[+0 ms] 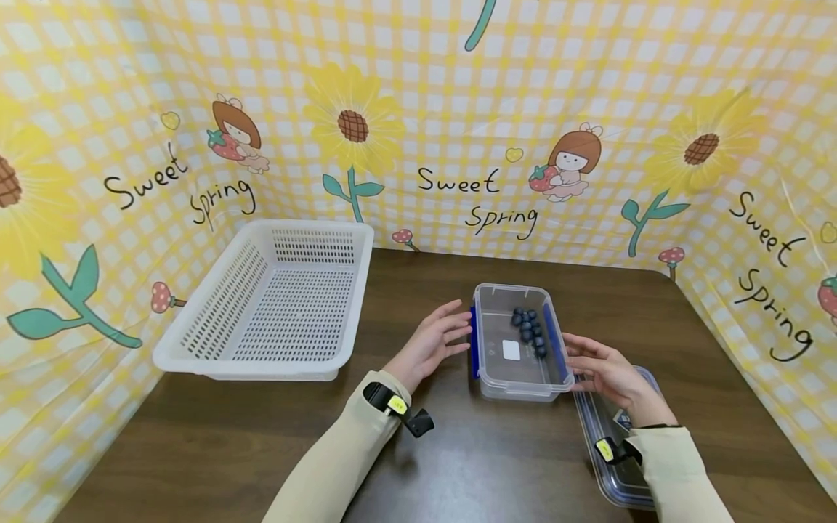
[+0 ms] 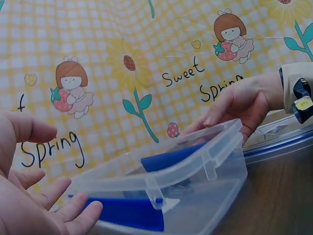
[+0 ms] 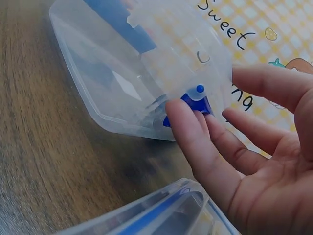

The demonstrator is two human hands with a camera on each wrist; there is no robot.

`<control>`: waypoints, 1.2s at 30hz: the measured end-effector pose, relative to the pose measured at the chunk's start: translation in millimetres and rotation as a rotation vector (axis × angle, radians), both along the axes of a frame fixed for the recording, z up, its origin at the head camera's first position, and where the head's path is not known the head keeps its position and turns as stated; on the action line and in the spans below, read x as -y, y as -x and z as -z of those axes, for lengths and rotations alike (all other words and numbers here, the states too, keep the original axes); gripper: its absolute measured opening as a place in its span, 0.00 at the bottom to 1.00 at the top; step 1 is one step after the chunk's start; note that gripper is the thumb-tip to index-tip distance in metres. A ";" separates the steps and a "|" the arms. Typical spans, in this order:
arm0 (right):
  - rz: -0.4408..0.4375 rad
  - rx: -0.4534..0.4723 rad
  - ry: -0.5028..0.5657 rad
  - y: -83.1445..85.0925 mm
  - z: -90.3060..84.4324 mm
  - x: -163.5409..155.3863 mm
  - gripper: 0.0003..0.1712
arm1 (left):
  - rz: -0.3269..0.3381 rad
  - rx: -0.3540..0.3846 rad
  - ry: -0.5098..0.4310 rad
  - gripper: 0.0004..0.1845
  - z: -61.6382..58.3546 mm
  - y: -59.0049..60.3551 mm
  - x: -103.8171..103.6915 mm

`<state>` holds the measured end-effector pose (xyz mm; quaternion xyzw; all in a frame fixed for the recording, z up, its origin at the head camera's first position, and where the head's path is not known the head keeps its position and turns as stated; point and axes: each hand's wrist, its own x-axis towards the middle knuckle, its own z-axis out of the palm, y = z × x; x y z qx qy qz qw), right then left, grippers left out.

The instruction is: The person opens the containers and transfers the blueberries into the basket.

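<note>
A clear plastic container (image 1: 500, 374) with blue side latches stands on the table, blueberries (image 1: 528, 327) gathered toward its right side. On its left, my left hand (image 1: 431, 345) has its fingers spread, tips right at the blue latch (image 2: 132, 213). My right hand (image 1: 608, 370) is at the opposite wall; in the right wrist view its relaxed fingers (image 3: 188, 132) touch the other blue latch (image 3: 198, 104), without curling round the container. Beneath the right hand and wrist lies a clear lid (image 1: 611, 476) with a blue seal, partly covered by them.
A large white perforated basket (image 1: 353, 312) stands at the left rear of the brown table (image 1: 445, 465). Behind and at both sides hangs a yellow checked cloth (image 1: 431, 131) printed with flowers and lettering.
</note>
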<state>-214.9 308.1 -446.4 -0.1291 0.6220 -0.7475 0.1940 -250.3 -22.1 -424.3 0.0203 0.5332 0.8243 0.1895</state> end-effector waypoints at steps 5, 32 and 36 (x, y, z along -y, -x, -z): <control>-0.014 0.025 0.045 0.9 1.1 -1.6 0.28 | 0.016 -0.020 0.006 0.30 -8.2 6.9 -8.0; -0.027 0.073 0.080 -1.2 -3.9 -2.9 0.29 | 0.205 -0.013 0.392 0.29 -41.0 43.6 -82.2; -0.018 0.081 0.074 -1.3 -4.1 -2.9 0.28 | 0.227 0.020 0.439 0.25 -37.3 46.1 -89.7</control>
